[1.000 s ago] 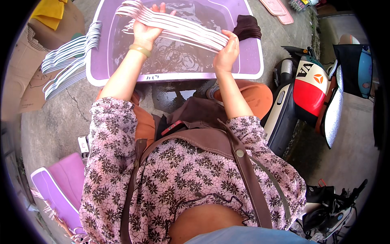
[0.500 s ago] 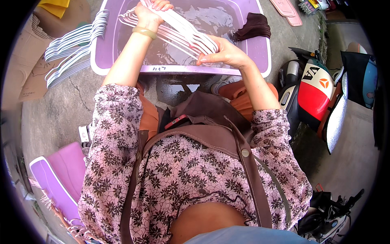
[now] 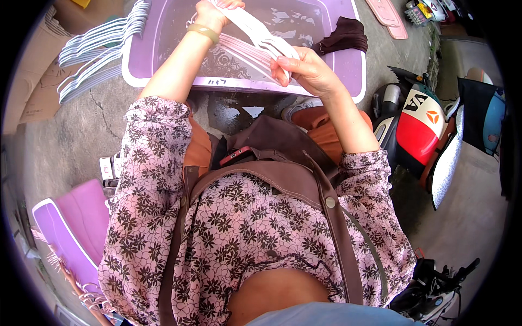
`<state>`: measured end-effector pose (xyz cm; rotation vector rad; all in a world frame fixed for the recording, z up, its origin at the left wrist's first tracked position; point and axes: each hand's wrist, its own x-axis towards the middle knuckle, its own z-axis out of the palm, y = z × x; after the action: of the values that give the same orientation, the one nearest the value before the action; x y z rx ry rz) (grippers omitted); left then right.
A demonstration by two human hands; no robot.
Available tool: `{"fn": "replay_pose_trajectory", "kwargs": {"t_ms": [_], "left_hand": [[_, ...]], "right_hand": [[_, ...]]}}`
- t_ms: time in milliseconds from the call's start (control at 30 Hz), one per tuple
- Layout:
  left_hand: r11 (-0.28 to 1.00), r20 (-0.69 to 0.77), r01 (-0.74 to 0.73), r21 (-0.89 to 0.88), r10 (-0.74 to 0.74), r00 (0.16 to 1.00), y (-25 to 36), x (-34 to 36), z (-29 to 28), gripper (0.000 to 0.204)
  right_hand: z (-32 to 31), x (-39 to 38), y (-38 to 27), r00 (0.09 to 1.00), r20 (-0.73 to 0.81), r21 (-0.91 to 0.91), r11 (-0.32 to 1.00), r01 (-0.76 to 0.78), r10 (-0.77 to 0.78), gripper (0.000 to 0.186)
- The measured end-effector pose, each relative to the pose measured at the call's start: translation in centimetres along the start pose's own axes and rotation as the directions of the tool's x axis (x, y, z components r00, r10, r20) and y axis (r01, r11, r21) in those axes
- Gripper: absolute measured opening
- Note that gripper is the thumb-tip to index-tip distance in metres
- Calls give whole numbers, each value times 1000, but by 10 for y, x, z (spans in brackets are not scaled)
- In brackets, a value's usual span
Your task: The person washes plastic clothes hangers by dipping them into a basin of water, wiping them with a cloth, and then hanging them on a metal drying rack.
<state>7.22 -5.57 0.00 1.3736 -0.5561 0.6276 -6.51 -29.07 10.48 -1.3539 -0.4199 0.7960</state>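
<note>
My left hand (image 3: pixel 213 15) is closed round one end of a bundle of white plastic hangers (image 3: pixel 249 28), above a lavender tub (image 3: pixel 140 66) of murky water. My right hand (image 3: pixel 303 70) grips the other end, thumb across the top and fingers curled beneath. Some pinker hangers in the bundle slant under the white ones. A dark maroon cloth (image 3: pixel 340 37) lies over the tub's right rim, and a stack of pale hangers (image 3: pixel 95 48) sits at its left rim, sticking out over the ground.
Cardboard (image 3: pixel 38 70) lies on the left. A second lavender tub (image 3: pixel 73 223) with hangers is at lower left. A red and white scooter (image 3: pixel 414 138) stands close on the right, with another vehicle (image 3: pixel 435 288) behind at lower right. Pink lids (image 3: pixel 389 16) lie at upper right.
The bundle has tilted from nearly level to steeply down toward my right hand. My left hand has risen to the right, and my right hand has turned, its thumb now crossing the hangers.
</note>
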Motion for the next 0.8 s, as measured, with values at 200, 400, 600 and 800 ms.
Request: {"fn": "replay_pose_trajectory", "kwargs": {"t_ms": [200, 400, 600, 800], "left_hand": [[475, 175, 363, -801, -395, 902, -27, -9, 2, 22], [200, 323, 401, -894, -333, 886, -42, -9, 5, 20], [227, 262, 472, -852, -597, 758, -46, 2, 4, 28], [-371, 390, 126, -920, -835, 387, -6, 11, 15, 48]], "right_hand": [[-9, 6, 1, 934, -339, 17, 993, -117, 116, 43], [-20, -1, 2, 997, -76, 93, 995, -26, 33, 41], [-8, -5, -15, 968, 247, 66, 997, 34, -49, 42], [7, 2, -25, 964, 247, -99, 987, 129, -101, 50]]}}
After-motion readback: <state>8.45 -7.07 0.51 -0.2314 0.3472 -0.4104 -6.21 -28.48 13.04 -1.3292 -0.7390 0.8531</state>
